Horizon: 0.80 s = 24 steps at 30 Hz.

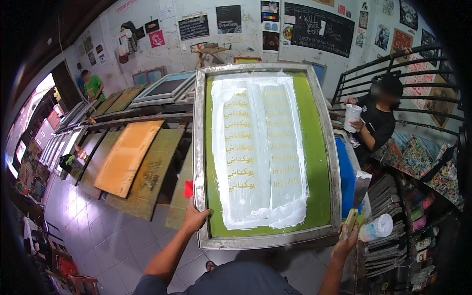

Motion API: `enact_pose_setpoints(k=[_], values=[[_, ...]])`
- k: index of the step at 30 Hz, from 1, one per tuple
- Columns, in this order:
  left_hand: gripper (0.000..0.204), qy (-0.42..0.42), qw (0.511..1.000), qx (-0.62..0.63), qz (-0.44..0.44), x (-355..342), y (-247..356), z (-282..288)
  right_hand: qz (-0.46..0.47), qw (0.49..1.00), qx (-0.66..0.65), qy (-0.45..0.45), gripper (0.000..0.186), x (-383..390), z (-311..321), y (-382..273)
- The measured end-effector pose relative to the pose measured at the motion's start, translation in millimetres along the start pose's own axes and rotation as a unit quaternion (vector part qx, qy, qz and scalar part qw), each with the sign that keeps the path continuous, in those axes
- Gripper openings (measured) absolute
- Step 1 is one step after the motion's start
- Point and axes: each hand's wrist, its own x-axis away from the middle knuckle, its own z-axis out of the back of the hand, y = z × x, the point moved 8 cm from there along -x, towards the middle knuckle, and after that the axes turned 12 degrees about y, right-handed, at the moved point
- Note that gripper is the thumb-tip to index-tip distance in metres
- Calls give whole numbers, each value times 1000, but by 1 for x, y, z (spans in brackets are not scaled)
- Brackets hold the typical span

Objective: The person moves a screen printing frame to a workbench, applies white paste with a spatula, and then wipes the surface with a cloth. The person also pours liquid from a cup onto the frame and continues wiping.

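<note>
In front of me a large screen printing frame (322,196) is raised, with a metal border and green mesh. Thick white ink (295,216) is smeared round the mesh's printed rows, heaviest along the edges and bottom. My left hand (196,218) grips the frame's lower left side, thumb on the front. At the lower right corner my right hand (347,240) is closed round the pale yellow handle of a scraper (361,189), its blade pointing up with white on its tip. It cannot be told whether this hand also touches the frame. A white, blue-stained tub (376,227) lies beside it.
To the right, a person (381,115) in black holds a white container (352,118) near a black railing (418,73). Stacked squeegee-like strips (386,236) sit lower right. Left are slanted boards, one orange (129,157). Another person (92,86) in green stands far left.
</note>
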Motion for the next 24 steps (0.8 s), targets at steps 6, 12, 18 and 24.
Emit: enact_pose_setpoints(k=[6,12,18,24], values=[[62,50,993,-38,-95,1,14,187,89,988,-97,-79,42,77,-119,-31],[63,120,986,-28,-114,10,18,279,104,975,-140,-138,38,89,-231,-14],[64,196,963,-88,-162,16,4,315,-28,954,-244,-172,42,101,-287,23],[54,218,959,-80,-163,-9,-30,315,-36,965,-236,-108,42,83,-316,64]])
